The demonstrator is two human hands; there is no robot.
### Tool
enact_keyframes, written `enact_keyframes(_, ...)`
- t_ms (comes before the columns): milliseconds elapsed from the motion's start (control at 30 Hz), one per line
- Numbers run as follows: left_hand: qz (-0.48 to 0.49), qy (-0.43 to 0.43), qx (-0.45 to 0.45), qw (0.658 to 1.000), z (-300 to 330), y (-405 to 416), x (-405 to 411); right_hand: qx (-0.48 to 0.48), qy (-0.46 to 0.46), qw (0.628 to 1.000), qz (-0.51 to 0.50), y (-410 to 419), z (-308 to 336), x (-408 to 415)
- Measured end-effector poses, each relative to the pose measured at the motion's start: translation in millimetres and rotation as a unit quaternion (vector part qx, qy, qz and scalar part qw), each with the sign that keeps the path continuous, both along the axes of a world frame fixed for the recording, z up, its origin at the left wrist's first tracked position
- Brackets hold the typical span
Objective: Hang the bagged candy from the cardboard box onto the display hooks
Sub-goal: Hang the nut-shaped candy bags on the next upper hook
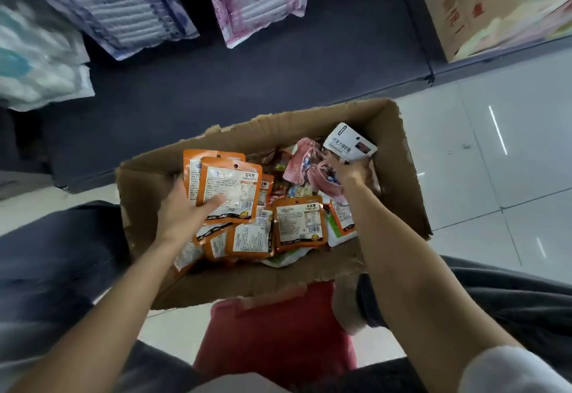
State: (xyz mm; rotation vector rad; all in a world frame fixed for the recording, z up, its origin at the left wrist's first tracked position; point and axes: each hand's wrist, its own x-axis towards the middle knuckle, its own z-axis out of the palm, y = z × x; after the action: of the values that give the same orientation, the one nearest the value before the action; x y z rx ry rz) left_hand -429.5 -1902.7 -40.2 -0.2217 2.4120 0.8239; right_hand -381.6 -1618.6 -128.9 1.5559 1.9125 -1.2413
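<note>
Both hands in the cardboard box (399,157).
I see left hand (182,213) gripping orange candy bags (227,188), thumb across the label; right hand (349,173) pinching a white bag (348,142) near the far right corner.

Cardboard box (399,176) on floor (495,160), candy bags (297,222) inside; shelf base (247,83) behind it, stool (278,330) in front.

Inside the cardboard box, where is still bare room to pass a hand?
The cardboard box shows bare bottom along its left wall, beside the left hand, and along the near wall. The middle and right are crowded with orange bags, where the right hand grips bags.
</note>
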Motion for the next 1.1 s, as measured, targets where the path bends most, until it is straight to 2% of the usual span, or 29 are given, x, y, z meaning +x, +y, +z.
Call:
enact_keyframes(100,-0.014,0.000,-0.020,1.000,-4,6,0,0.050,-0.053,0.997,0.035,-10,-17,-6)
enact_keyframes(167,-0.014,-0.004,-0.030,0.999,-9,9,-1,0.083,-0.037,0.983,0.157,-24,-29,-3)
enact_keyframes(267,-0.013,-0.018,-0.038,0.999,-14,14,-1,0.125,0.013,0.912,0.390,-44,-36,10)
enact_keyframes(367,-0.018,-0.029,-0.047,0.998,-16,19,2,0.139,0.021,0.880,0.453,-29,-37,12)
enact_keyframes(533,-0.013,-0.049,-0.039,0.998,-16,16,11,0.119,0.023,0.855,0.505,1,-41,-16)
enact_keyframes(733,0.008,-0.044,-0.038,0.998,-15,13,7,0.094,-0.012,0.857,0.506,-9,-36,6)
enact_keyframes(800,0.017,-0.043,-0.031,0.998,-15,14,7,0.129,-0.024,0.835,0.534,-17,-31,20)
enact_keyframes(900,0.020,-0.041,-0.018,0.999,-16,16,7,0.178,0.029,0.796,0.578,-36,-32,37)
enact_keyframes(1033,0.038,-0.033,-0.005,0.999,-17,11,11,0.146,0.035,0.773,0.616,-60,-23,44)
enact_keyframes(1067,0.045,-0.029,-0.004,0.999,-17,9,11,0.141,0.034,0.777,0.612,-63,-17,44)
enact_keyframes(1100,0.053,-0.024,-0.002,0.998,-15,7,12,0.138,0.038,0.798,0.586,-64,-10,42)
